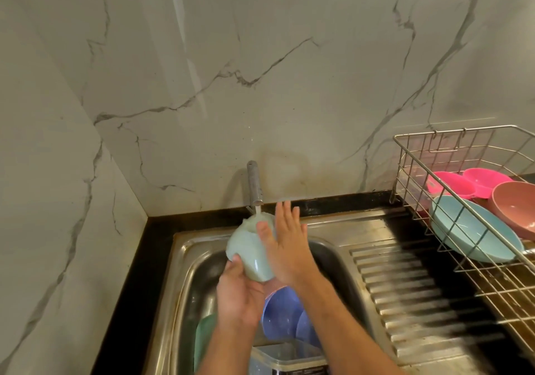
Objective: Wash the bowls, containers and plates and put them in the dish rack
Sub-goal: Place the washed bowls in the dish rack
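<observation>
A pale green bowl (249,248) is held bottom-up under the running tap (254,183) above the steel sink (185,261). My left hand (238,296) grips it from below, thumb on its rim. My right hand (285,244) lies flat against the bowl's right side, fingers straight and spread. In the sink lie blue plates (285,314), a green dish (204,337) and a clear plastic container (286,357). The wire dish rack (411,201) at the right holds a light blue bowl (474,230), two pink dishes (469,183) and a dusty-pink bowl (515,206).
A ribbed steel drainboard (405,293) lies between sink and rack. Marble wall panels rise behind and to the left. A black counter edge (130,287) borders the sink on the left.
</observation>
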